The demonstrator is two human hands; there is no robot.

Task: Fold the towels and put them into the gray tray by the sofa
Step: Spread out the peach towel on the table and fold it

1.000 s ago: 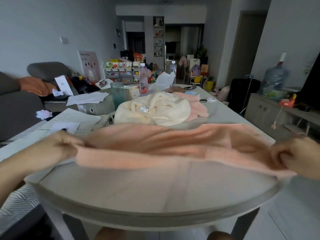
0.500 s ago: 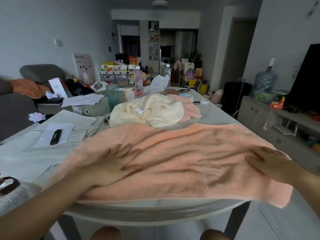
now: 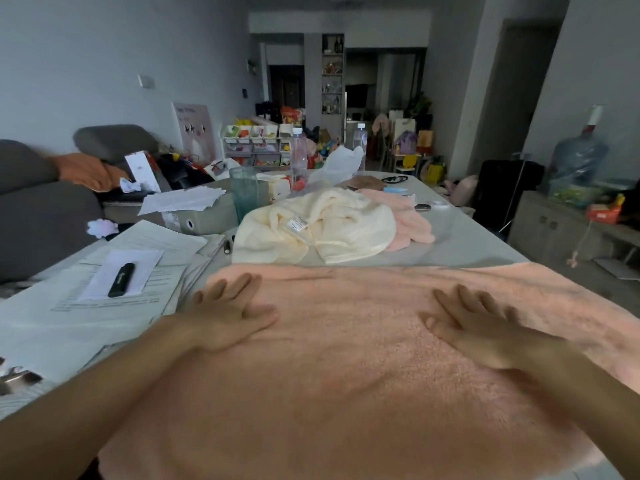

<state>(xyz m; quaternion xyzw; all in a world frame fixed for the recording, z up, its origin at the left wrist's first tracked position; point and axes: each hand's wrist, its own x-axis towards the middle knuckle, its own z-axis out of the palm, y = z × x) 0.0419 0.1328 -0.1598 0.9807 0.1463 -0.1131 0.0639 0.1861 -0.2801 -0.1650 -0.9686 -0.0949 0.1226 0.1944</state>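
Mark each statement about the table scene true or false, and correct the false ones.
1. Both hands lie flat on the pink towel. True: the left hand and right hand are open, palms down.
2. The cream towel is neatly folded. False: it lies crumpled in a heap.
3. A black pen-like object lies on the papers. True.
4. The green tumbler stands on the pink towel. False: it stands behind the cream towel, apart from the pink one.
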